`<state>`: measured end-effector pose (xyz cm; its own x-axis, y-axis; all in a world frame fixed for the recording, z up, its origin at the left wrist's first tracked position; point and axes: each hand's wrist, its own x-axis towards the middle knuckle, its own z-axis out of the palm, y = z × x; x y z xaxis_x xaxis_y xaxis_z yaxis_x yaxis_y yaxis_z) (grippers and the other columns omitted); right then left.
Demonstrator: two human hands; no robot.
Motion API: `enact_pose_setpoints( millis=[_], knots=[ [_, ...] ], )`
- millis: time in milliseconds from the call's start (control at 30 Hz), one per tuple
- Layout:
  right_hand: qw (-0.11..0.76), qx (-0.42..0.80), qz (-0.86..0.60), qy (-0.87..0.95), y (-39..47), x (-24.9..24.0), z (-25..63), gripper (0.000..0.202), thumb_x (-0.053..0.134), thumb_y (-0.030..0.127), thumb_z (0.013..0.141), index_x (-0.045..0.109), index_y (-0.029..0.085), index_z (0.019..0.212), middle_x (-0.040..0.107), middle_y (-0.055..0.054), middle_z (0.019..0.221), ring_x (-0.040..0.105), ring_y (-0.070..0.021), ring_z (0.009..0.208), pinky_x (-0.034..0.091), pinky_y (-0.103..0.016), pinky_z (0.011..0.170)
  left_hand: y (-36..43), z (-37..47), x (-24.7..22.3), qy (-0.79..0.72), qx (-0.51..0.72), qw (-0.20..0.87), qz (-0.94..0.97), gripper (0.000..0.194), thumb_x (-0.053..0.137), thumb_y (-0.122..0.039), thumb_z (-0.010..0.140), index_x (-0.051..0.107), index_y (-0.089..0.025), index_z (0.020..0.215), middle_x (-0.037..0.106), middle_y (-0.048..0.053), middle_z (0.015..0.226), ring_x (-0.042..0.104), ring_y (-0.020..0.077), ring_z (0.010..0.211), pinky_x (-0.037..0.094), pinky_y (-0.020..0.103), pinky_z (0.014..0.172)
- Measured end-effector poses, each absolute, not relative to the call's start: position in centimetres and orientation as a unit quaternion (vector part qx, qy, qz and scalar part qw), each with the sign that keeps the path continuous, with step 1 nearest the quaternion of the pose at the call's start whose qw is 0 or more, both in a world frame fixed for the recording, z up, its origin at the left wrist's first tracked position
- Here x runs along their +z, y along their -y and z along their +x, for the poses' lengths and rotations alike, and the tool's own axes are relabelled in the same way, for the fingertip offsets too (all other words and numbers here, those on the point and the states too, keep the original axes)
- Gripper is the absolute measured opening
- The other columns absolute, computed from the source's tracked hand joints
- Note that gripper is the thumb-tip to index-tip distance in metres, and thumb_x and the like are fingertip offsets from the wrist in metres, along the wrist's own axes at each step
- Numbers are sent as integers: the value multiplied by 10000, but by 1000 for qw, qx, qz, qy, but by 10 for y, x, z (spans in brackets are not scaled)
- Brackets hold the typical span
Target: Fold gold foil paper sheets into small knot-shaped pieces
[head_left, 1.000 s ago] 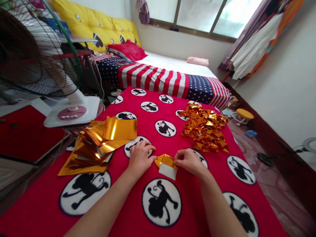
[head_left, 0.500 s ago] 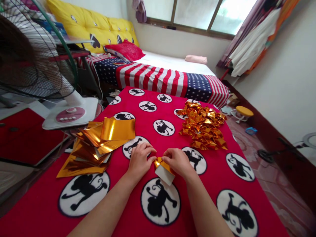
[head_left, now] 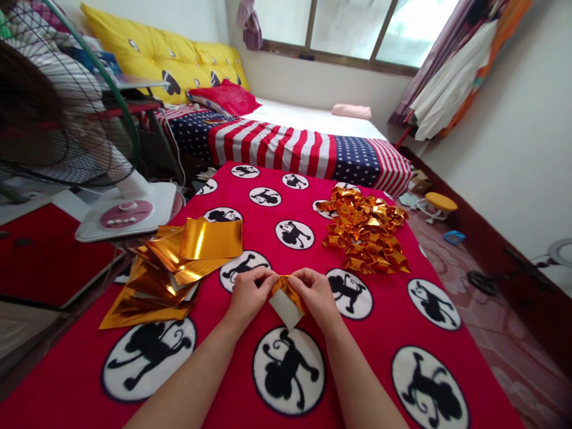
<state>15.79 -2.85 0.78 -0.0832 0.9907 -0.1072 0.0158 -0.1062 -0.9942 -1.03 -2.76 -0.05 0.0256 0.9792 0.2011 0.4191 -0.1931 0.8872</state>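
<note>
home bedroom, bed [head_left: 313, 122] with striped, starry cover, yellow cushion [head_left: 179, 59], curtained window [head_left: 353, 27], floor fan [head_left: 129, 202]

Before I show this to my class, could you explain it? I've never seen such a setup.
There is no machine: these are a person's bare hands. Every picture comes from one camera worn on the head, looking forward and down. The left hand and right hand pinch a small gold piece with a pale flap. On the red cloth, printed with dark figures in white circles, flat gold sheets lie in a loose stack to the left, and crumpled-looking gold pieces in a heap to the right. A fan stands at far left, and a bed is beyond.
</note>
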Motion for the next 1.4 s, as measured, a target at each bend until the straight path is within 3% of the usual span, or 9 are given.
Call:
enact_pose_setpoints(
  millis=[200,400,567,733,900,1033,1167,1300,1400],
  knots=[
    [461,458,-554,520,31,-2,153,301,682,392,772,596,155,608,558,15,517,441,-86,470,307,-196,438,27,-10,-3,-559,447,312,625,204,610,-306,841,711,-177,719,726,12,722,644,144,656,483,230,645],
    [461,470,-547,518,32,-4,156,234,665,373,783,667,150,714,641,-15,617,521,-110,532,376,-202,487,24,-13,-4,-583,454,297,604,213,614,-328,832,715,-169,730,720,16,699,637,145,630,476,225,606],
    [459,469,-562,503,31,-6,160,258,697,372,753,655,145,638,608,-8,540,488,-97,472,345,-192,428,21,-17,-4,-594,460,292,591,218,615,-333,819,721,-165,729,720,20,700,632,145,627,485,222,613],
    [461,538,-534,462,32,0,159,320,671,457,771,691,148,851,655,-14,572,555,-118,432,416,-200,403,19,-18,-6,-599,475,314,563,237,605,-355,817,715,-160,740,708,17,673,622,147,610,490,218,593],
    [457,553,-512,472,34,3,163,364,580,493,850,636,158,982,590,24,468,494,-105,333,358,-181,335,13,-27,-8,-609,489,318,538,252,618,-375,797,723,-151,748,696,23,686,616,152,639,470,210,578],
    [492,455,-475,570,31,2,172,228,578,319,872,668,205,1048,643,-24,789,587,-105,582,478,-201,512,2,-40,-6,-584,470,419,513,295,621,-421,780,712,-141,768,652,5,630,562,127,553,423,202,506],
    [474,345,-424,691,30,3,174,379,582,104,813,674,280,1137,561,-63,1149,607,-151,891,521,-229,657,-11,-49,0,-525,424,502,541,334,673,-463,725,697,-129,724,614,-8,603,499,96,528,371,187,492],
    [466,319,-369,738,33,7,171,476,462,47,863,628,312,1222,541,-60,1220,582,-175,1054,519,-320,891,-20,-52,12,-515,399,547,525,394,691,-515,688,644,-124,661,526,-29,532,407,70,474,294,182,453],
    [462,303,-357,753,34,9,170,508,410,27,881,612,315,1248,538,-63,1241,565,-179,1104,497,-346,944,-23,-52,21,-513,371,556,539,408,676,-526,693,604,-133,608,472,-39,506,357,61,454,246,184,435]
  ],
)
